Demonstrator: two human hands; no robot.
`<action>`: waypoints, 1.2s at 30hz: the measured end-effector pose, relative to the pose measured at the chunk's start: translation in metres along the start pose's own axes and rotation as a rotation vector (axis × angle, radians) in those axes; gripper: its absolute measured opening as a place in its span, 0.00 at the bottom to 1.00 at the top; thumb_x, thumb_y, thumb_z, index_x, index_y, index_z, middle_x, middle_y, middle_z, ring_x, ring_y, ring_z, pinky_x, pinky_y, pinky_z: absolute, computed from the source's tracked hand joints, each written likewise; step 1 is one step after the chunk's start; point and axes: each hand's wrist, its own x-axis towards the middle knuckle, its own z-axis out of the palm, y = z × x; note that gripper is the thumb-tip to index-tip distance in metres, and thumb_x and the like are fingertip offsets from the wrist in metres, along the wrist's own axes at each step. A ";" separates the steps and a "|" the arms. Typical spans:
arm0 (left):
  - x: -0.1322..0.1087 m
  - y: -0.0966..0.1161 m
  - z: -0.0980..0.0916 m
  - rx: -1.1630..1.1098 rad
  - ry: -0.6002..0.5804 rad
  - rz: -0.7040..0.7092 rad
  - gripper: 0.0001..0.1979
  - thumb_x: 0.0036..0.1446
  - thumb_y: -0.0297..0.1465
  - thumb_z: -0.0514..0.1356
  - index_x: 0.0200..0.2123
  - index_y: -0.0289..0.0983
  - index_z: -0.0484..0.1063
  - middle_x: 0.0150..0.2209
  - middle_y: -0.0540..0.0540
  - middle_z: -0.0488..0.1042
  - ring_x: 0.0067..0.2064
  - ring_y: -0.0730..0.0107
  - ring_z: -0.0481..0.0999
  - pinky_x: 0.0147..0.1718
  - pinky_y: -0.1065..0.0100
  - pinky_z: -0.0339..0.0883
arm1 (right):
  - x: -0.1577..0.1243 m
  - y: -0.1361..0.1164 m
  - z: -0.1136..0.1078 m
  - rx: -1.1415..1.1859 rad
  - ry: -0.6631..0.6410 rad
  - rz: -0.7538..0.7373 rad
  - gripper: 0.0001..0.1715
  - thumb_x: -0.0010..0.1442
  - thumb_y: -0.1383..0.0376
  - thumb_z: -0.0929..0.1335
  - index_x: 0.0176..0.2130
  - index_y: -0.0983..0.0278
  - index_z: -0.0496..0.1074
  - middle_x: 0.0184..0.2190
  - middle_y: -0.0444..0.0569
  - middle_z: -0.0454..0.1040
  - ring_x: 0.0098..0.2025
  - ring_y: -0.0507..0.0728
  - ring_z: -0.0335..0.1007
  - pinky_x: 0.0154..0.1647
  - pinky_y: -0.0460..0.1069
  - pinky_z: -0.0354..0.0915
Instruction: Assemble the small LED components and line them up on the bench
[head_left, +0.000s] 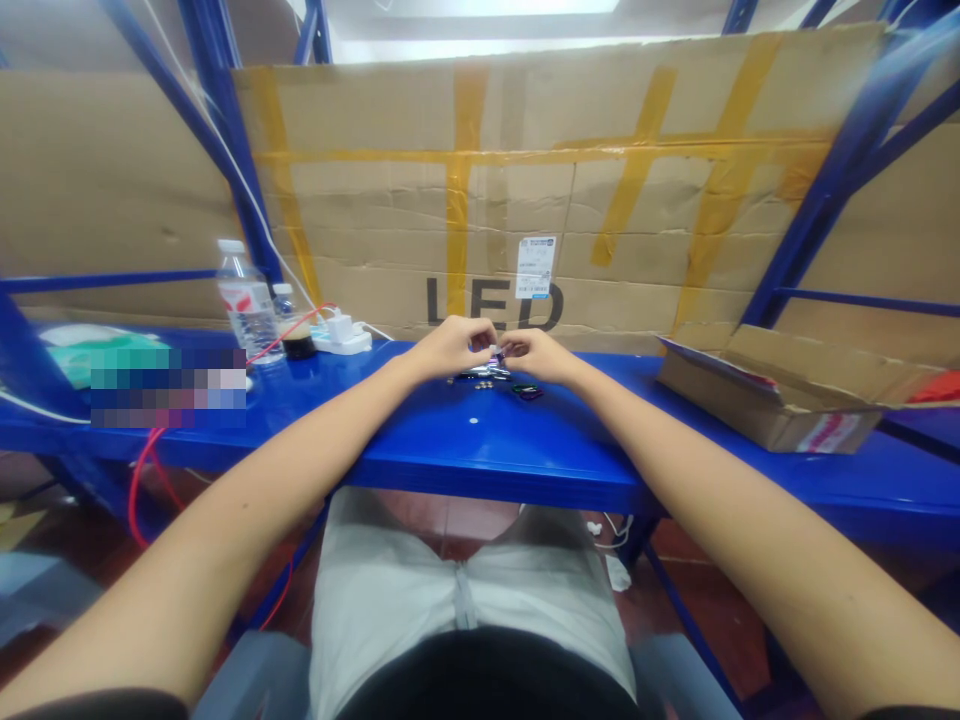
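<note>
Close together above the blue tabletop (480, 455), my two hands meet at a small whitish and purple piece (495, 354). Thumb and fingers of my left hand (456, 345) are bent into a pinch at its left side. My right hand (538, 355) pinches from the right, its fingertips nearly touching the left ones. What kind of piece it is, the frame is too coarse to show. Below the hands lie slim silvery parts (487, 373) and a few tiny brass-coloured bits (485, 385). A dark, green-edged flat item (527, 392) rests just under my right hand.
An open cardboard box (780, 420) stands at the right. To the left are a water bottle (244, 310), a small bottle with dark liquid (296, 340) and a white power strip (343, 338) with cables. A large cardboard sheet (375, 220) closes off the back.
</note>
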 end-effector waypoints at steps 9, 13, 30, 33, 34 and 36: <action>0.003 -0.003 0.005 0.033 0.047 0.131 0.07 0.59 0.31 0.61 0.36 0.35 0.78 0.36 0.44 0.80 0.37 0.69 0.77 0.38 0.68 0.67 | 0.004 0.010 0.001 0.139 -0.005 -0.018 0.14 0.44 0.68 0.67 0.34 0.66 0.75 0.29 0.46 0.76 0.33 0.54 0.70 0.38 0.49 0.65; 0.003 -0.005 0.006 0.006 0.071 0.163 0.06 0.58 0.31 0.62 0.36 0.35 0.78 0.35 0.45 0.80 0.37 0.69 0.77 0.37 0.69 0.67 | 0.006 0.013 0.001 0.180 0.011 -0.016 0.13 0.43 0.68 0.68 0.34 0.66 0.75 0.28 0.44 0.75 0.32 0.54 0.70 0.37 0.48 0.65; 0.004 -0.005 0.009 -0.012 0.068 0.139 0.06 0.57 0.29 0.62 0.36 0.35 0.78 0.35 0.45 0.80 0.36 0.70 0.77 0.37 0.69 0.69 | 0.008 0.014 0.002 0.107 0.070 -0.082 0.12 0.44 0.69 0.67 0.32 0.65 0.75 0.29 0.46 0.76 0.35 0.55 0.71 0.41 0.50 0.67; 0.003 -0.005 0.007 -0.031 0.082 0.099 0.07 0.56 0.28 0.61 0.38 0.34 0.78 0.35 0.45 0.80 0.36 0.71 0.77 0.36 0.70 0.69 | 0.009 0.015 0.001 0.101 0.081 -0.080 0.12 0.43 0.70 0.66 0.32 0.65 0.74 0.29 0.46 0.76 0.35 0.55 0.71 0.41 0.50 0.67; 0.003 -0.006 0.006 -0.026 0.081 0.082 0.08 0.56 0.27 0.60 0.38 0.34 0.78 0.36 0.45 0.80 0.36 0.71 0.77 0.37 0.70 0.69 | 0.009 0.015 0.001 0.098 0.085 -0.076 0.12 0.43 0.70 0.66 0.31 0.65 0.74 0.29 0.46 0.76 0.35 0.55 0.71 0.41 0.50 0.67; 0.001 -0.010 0.006 0.018 0.035 0.049 0.10 0.55 0.24 0.58 0.39 0.34 0.78 0.36 0.45 0.81 0.36 0.70 0.77 0.38 0.69 0.68 | 0.008 0.015 0.000 0.087 0.087 -0.062 0.12 0.43 0.71 0.66 0.31 0.65 0.74 0.29 0.46 0.76 0.35 0.55 0.71 0.41 0.50 0.67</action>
